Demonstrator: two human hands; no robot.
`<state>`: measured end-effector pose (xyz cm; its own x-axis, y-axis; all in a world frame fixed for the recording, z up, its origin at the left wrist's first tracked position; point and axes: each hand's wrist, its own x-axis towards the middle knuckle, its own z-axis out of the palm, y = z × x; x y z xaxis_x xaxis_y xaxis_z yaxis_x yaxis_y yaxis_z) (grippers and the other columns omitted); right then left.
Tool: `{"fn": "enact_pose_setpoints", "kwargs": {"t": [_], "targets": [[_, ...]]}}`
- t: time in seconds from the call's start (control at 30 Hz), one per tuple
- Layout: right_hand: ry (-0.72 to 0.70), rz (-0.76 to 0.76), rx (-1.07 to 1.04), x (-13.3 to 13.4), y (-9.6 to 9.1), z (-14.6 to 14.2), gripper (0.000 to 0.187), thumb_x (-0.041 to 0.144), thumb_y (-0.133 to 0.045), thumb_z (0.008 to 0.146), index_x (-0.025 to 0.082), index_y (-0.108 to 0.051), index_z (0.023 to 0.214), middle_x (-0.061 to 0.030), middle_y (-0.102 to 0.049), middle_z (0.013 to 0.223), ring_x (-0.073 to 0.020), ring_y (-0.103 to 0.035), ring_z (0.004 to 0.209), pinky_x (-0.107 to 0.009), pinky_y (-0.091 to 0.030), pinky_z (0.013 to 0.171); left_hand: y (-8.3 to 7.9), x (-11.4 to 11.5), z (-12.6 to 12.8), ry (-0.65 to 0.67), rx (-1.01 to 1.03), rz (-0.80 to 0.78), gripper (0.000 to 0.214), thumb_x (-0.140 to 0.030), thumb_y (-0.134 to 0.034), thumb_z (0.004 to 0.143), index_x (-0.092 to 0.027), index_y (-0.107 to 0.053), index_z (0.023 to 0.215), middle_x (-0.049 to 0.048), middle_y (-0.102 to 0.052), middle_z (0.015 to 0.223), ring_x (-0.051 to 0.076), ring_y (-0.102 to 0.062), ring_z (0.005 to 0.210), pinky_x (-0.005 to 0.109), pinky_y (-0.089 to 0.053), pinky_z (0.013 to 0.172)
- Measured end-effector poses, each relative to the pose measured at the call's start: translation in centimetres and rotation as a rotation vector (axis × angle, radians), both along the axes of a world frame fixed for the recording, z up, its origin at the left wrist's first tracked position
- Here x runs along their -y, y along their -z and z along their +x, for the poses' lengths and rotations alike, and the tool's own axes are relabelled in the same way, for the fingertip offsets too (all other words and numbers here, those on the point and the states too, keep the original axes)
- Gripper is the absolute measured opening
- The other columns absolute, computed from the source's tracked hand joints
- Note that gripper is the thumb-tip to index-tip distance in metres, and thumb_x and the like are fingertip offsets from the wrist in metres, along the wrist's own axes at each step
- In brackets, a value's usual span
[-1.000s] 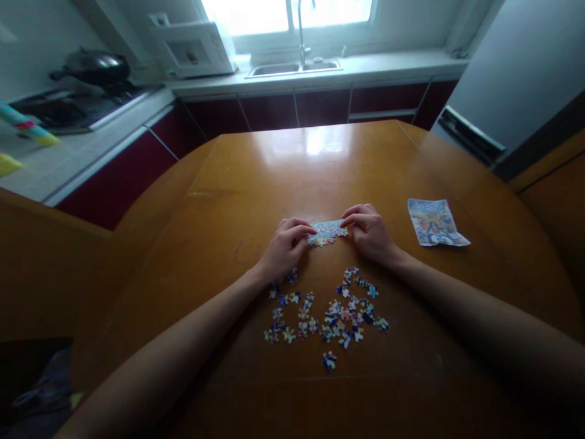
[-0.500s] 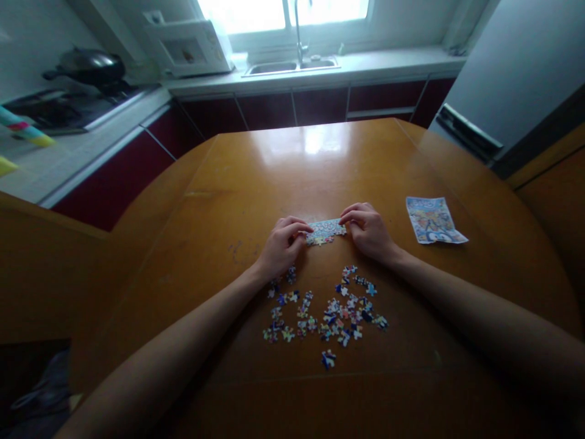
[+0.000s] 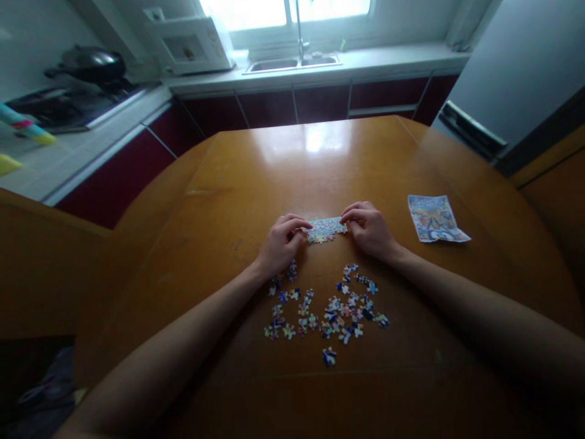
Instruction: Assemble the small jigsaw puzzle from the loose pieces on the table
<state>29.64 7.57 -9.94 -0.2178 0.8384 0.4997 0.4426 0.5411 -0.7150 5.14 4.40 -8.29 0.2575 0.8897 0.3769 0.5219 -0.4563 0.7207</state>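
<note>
A joined section of jigsaw puzzle [image 3: 326,229], pale blue along its far side with an uneven near edge, lies flat on the wooden table [image 3: 256,177]. My left hand [image 3: 284,242] grips its left end, fingers over the top and thumb beneath them. At the opposite end my right hand [image 3: 367,228] pinches the upper right corner between thumb and fingers. Nearer to me several loose jigsaw pieces [image 3: 350,309] are spread in a heap, with more pieces [image 3: 284,329] to the left. One small clump of pieces [image 3: 328,356] sits apart, closest to me.
A creased picture sheet [image 3: 436,218] rests on the table's right side. Beyond the table run a counter with a sink [image 3: 292,64], a white microwave [image 3: 192,46] and a stove with a dark wok [image 3: 91,64]. A fridge [image 3: 512,67] stands at right.
The view has shifted very slightly. Both hands stay at the two ends of the joined puzzle section, and the left fingers have straightened a little.
</note>
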Motion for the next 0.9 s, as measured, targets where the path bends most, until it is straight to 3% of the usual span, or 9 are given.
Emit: {"fn": "enact_pose_setpoints", "kwargs": {"t": [0.17,0.9], "targets": [[-0.006,0.006,-0.007,0.02,0.04,0.06,0.026,0.007,-0.055,0.08,0.025,-0.071,0.071,-0.0047,-0.069,0.084,-0.0236,-0.061,0.091,-0.043,-0.049,0.084,0.05,-0.06,-0.05,-0.013,0.041,-0.025,0.026,-0.007,-0.051,0.086,-0.018,-0.073,0.094,0.0053,-0.066,0.094,0.016,-0.059,0.085,0.031,-0.049,0.075],[-0.008,0.0,0.003,0.07,-0.08,0.06,0.024,0.009,-0.055,0.08,0.025,-0.071,0.071,-0.0048,-0.069,0.085,-0.0244,-0.061,0.091,-0.044,-0.049,0.084,0.3,-0.13,-0.21,-0.021,0.016,0.0,0.027,-0.006,-0.051,0.083,-0.019,-0.072,0.094,0.0056,-0.067,0.095,0.017,-0.06,0.088,0.033,-0.049,0.077]]}}
